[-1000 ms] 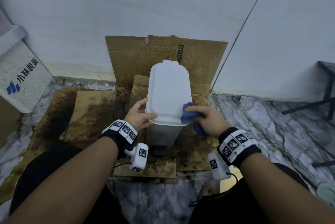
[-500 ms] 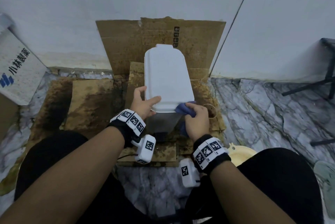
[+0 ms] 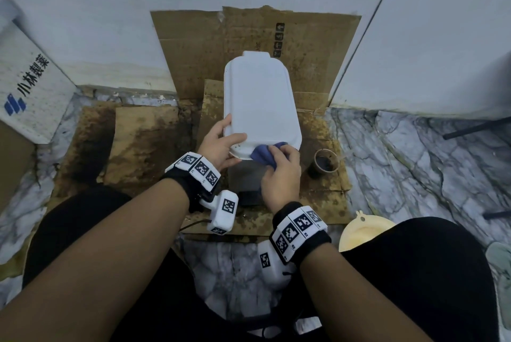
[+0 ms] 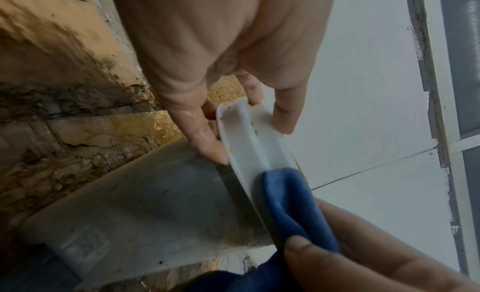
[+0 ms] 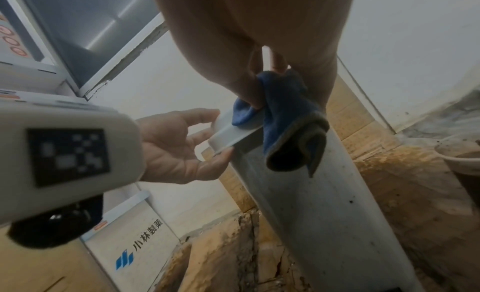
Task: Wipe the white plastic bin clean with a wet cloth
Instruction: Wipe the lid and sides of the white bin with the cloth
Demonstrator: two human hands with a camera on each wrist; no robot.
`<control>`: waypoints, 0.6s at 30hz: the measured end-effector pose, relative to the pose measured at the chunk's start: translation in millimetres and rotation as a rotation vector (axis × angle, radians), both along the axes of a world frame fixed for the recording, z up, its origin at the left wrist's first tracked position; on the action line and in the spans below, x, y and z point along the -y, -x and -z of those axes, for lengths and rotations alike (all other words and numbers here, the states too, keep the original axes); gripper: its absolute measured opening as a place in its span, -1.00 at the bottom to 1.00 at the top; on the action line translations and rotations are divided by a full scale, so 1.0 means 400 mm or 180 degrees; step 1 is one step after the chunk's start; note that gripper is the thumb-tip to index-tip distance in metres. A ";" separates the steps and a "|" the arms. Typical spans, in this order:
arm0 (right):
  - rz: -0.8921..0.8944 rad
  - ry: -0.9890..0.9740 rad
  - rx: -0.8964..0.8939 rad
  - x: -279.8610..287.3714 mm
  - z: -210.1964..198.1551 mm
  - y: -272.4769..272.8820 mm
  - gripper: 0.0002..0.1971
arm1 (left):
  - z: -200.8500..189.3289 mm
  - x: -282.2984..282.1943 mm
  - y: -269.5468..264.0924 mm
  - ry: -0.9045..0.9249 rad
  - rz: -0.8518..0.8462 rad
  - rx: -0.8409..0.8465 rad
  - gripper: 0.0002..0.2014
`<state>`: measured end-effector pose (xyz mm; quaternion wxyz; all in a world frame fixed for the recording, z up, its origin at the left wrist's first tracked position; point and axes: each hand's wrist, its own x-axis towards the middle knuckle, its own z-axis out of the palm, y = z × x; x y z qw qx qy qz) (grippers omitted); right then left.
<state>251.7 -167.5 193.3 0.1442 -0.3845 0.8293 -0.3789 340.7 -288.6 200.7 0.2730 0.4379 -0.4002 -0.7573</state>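
Most of the white plastic bin [image 3: 260,103] is not yet under the cloth: the broad lid top beyond the two grips looks pale and fairly clean from the head view, while the grey-looking front wall [image 5: 306,204] below the right grip shows dark specks, so the body seems to me unwiped. It stands upright on stained cardboard [image 3: 143,145] on the floor, against the wall, directly ahead of both hands. At the near edge of the lid, the right hand [image 3: 282,175] has its grip closed round a bunched blue cloth [image 3: 262,155], pressing it over the lid's front rim, with a loose tail hanging down the front wall. Just to the left of that grip, the left hand [image 3: 218,145] pinches the lid's corner, thumb on top and fingers [image 4: 205,138] under the rim, steadying it. Small orange-brown specks [image 4: 255,132] dot the rim between the two grips, so I judge this edge only half done. Right of the cloth grip, a small cup of dark liquid [image 3: 325,164] sits on the cardboard.
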 end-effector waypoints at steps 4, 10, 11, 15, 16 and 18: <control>-0.0163 -0.0035 -0.0131 0.018 0.001 -0.036 -0.47 | -0.001 0.000 -0.004 0.0043 0.0078 0.0002 -0.42; -0.0479 -0.0259 -0.0237 0.030 -0.019 -0.077 -0.39 | -0.016 -0.005 -0.016 -0.0021 0.0059 -0.0009 -0.61; -0.0548 -0.0295 -0.0245 0.033 -0.021 -0.081 -0.38 | -0.016 -0.002 -0.017 -0.0035 0.0080 -0.0065 -0.66; -0.0801 -0.0378 -0.0292 0.049 -0.024 -0.087 -0.37 | -0.031 -0.006 -0.029 -0.0257 0.0171 -0.0215 -0.74; -0.0845 -0.0425 -0.0322 0.051 -0.026 -0.087 -0.38 | -0.032 -0.006 -0.033 -0.0353 0.0130 -0.0169 -0.66; -0.0955 -0.0518 -0.0361 0.054 -0.030 -0.085 -0.38 | -0.030 -0.005 -0.039 -0.0484 0.0005 -0.0104 -0.54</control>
